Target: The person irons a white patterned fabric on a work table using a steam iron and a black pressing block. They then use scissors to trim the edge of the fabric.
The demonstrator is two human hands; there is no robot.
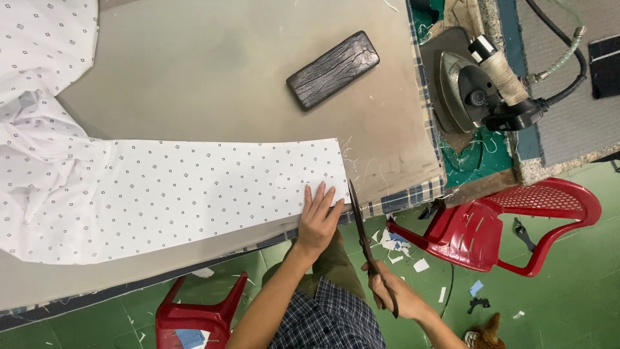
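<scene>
A long strip of white fabric with small square dots (174,194) lies flat across the beige padded table (213,71), bunched up at the far left. My left hand (318,220) rests flat, fingers apart, on the fabric's near right corner. My right hand (391,294) grips the handles of long dark scissors (365,242). The blades point up along the fabric's right edge, at the table's front edge.
A dark wooden block (332,70) lies on the table behind the fabric. A steam iron (481,87) with hoses sits on a stand at the right. Two red plastic chairs (510,226) (197,313) stand on the green floor, littered with fabric scraps.
</scene>
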